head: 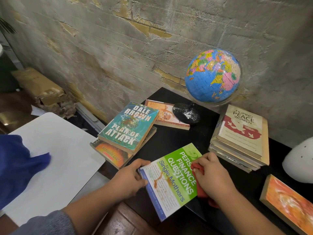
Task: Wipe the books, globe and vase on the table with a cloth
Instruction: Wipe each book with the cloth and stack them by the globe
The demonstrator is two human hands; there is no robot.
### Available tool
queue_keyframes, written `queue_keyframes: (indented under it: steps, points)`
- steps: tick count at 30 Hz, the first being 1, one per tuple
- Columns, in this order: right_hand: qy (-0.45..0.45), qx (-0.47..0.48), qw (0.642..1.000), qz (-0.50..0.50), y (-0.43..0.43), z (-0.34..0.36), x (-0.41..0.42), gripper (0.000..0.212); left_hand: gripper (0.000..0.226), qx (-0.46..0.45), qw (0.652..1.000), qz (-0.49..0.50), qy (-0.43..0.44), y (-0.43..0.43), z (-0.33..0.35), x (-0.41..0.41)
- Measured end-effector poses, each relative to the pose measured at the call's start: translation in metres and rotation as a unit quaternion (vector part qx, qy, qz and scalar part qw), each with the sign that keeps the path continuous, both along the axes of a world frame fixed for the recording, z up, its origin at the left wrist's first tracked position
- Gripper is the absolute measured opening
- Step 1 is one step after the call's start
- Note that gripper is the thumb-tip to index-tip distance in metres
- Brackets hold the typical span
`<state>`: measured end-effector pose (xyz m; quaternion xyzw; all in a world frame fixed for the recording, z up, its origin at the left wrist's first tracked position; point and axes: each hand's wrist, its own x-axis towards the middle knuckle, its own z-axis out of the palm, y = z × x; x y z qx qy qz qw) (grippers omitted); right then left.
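1: One green finance paperback (172, 181), front edge of black table (177, 138). Handling?
2: Prob. light, thin, bendy; glossy cover w/ orange smear-like mark, likely slick. Left hand (130, 178) pinches its left edge; right hand (213, 175) clutches red cloth (200, 189) against cover. Support by edges, not mid-cover.

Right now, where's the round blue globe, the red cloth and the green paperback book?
round blue globe (212, 76), head view, ball's middle
red cloth (201, 190), head view, lower fold
green paperback book (171, 180), head view, cover's middle
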<state>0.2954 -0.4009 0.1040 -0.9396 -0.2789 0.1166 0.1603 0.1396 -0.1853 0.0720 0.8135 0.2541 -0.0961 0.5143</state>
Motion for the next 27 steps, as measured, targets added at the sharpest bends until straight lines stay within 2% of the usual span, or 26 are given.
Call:
queue_keyframes:
  steps: [3, 5, 8, 12, 16, 20, 24, 27]
  points:
    - [0.022, 0.010, 0.998, 0.052, 0.000, -0.004, -0.016, 0.021, 0.048, 0.001, 1.000, -0.001, -0.001, 0.001, 0.000, -0.001]
    - [0.035, 0.023, 0.999, 0.033, -0.002, -0.001, -0.013, 0.020, 0.048, 0.000, 1.000, 0.000, 0.000, 0.002, 0.000, -0.001]
    - [-0.010, 0.008, 0.999, -0.032, 0.000, 0.000, -0.015, 0.022, 0.049, -0.001, 1.000, 0.000, 0.002, 0.000, 0.000, -0.001]
    - [-0.002, 0.000, 0.999, 0.034, 0.008, -0.002, -0.031, 0.025, 0.049, 0.001, 1.000, 0.001, 0.003, -0.001, 0.001, -0.001]
    - [-0.015, 0.015, 1.000, -0.020, 0.009, -0.001, -0.026, 0.025, 0.049, 0.004, 1.000, 0.001, 0.004, -0.001, 0.000, -0.001]
    - [0.012, 0.000, 0.999, 0.052, 0.011, -0.001, -0.030, 0.023, 0.048, 0.007, 1.000, -0.001, 0.001, -0.001, 0.000, -0.001]
    - [-0.014, 0.007, 1.000, -0.005, 0.010, 0.000, -0.019, 0.024, 0.049, 0.009, 1.000, -0.003, -0.003, -0.002, 0.001, -0.001]
    - [-0.001, 0.000, 0.999, 0.044, 0.010, -0.001, -0.020, 0.021, 0.049, 0.009, 1.000, -0.002, -0.002, -0.002, 0.000, -0.002]
